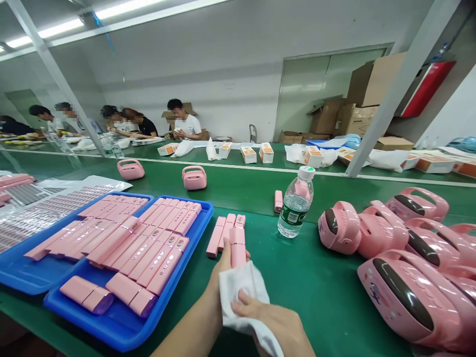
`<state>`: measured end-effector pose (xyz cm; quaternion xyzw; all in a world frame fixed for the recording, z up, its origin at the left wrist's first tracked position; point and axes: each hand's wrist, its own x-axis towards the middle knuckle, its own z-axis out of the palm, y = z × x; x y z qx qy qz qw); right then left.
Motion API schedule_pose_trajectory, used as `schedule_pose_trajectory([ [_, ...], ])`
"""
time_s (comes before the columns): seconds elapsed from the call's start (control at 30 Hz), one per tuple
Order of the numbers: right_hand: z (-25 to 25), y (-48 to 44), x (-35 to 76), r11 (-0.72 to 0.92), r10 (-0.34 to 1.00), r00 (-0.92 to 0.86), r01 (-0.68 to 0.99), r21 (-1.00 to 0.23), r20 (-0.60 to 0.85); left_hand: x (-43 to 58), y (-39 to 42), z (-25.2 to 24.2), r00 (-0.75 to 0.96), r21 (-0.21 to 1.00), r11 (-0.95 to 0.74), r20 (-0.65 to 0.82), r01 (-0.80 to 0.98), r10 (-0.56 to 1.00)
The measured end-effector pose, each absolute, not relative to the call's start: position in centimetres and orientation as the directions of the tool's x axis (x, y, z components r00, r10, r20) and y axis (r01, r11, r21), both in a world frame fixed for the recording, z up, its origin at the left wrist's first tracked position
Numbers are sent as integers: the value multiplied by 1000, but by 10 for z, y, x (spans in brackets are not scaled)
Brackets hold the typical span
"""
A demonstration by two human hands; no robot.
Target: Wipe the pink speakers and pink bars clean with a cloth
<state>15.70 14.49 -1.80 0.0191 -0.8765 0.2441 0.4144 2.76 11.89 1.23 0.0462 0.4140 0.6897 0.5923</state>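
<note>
My left hand (219, 265) is closed around a pink stick-shaped device (238, 246), held upright over the green bench. A white cloth (247, 285) covers its lower end. My right hand (273, 317) grips this cloth and presses it against the device; the fingers behind the cloth are partly hidden. Just beyond my left hand, several similar pink sticks (219, 235) lie side by side. To the left, a blue tray (203, 243) carries rows of pink sticks, some with small buttons and two with purple ends showing.
A second blue tray (22, 275) and silvery printed sheets (70, 201) lie at the left. A water bottle (295, 203) stands ahead. Pink handled units (412, 292) crowd the right side. Farther back are two more pink units (194, 177), small boxes (267, 152) and seated people (188, 124).
</note>
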Motion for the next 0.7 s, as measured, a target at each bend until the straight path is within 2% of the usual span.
schedule_pose_trajectory([
  [0.03, -16, 144, 159, 849, 246, -636, -223, -479, 732, 25, 120, 13, -322, 633, 13, -412, -774, 852],
  [0.07, -14, 144, 162, 785, 405, -609, -151, -601, 682, 24, 120, 13, -340, 634, -11, -400, -773, 851],
  [0.13, -8, 149, 167, 471, 779, -482, 26, -882, 402, 25, 120, 15, -354, 635, -34, -386, -772, 852],
  [0.17, -5, 154, 169, 245, 897, -391, 53, -968, 205, 26, 120, 16, -355, 637, -32, -386, -770, 851],
  [0.23, 3, 167, 173, -154, 957, -259, -84, -984, -128, 28, 118, 17, -363, 653, -27, -387, -757, 847],
  [0.3, 9, 181, 175, -308, 945, -207, -309, -900, -252, 28, 118, 16, -364, 677, -19, -372, -736, 854],
  [0.37, 10, 190, 175, -288, 956, -178, -390, -875, -235, 29, 117, 14, -349, 702, -4, -349, -712, 870],
  [0.43, 6, 191, 174, -239, 965, -189, -352, -905, -181, 33, 118, 10, -321, 728, 32, -342, -685, 883],
  [0.5, -3, 185, 171, -173, 956, -277, -259, -950, -99, 41, 117, 8, -301, 753, 78, -353, -654, 886],
  [0.53, -9, 181, 169, -67, 936, -353, -202, -977, 8, 46, 117, 6, -298, 767, 85, -346, -636, 889],
  [0.6, -18, 174, 166, 297, 797, -529, -77, -952, 292, 55, 117, 5, -322, 819, 49, -279, -572, 905],
  [0.67, -20, 170, 164, 618, 577, -675, -9, -786, 461, 57, 117, 4, -372, 878, -16, -186, -479, 909],
  [0.7, -18, 169, 163, 684, 510, -721, 9, -729, 469, 55, 117, 3, -405, 904, -41, -150, -425, 902],
])
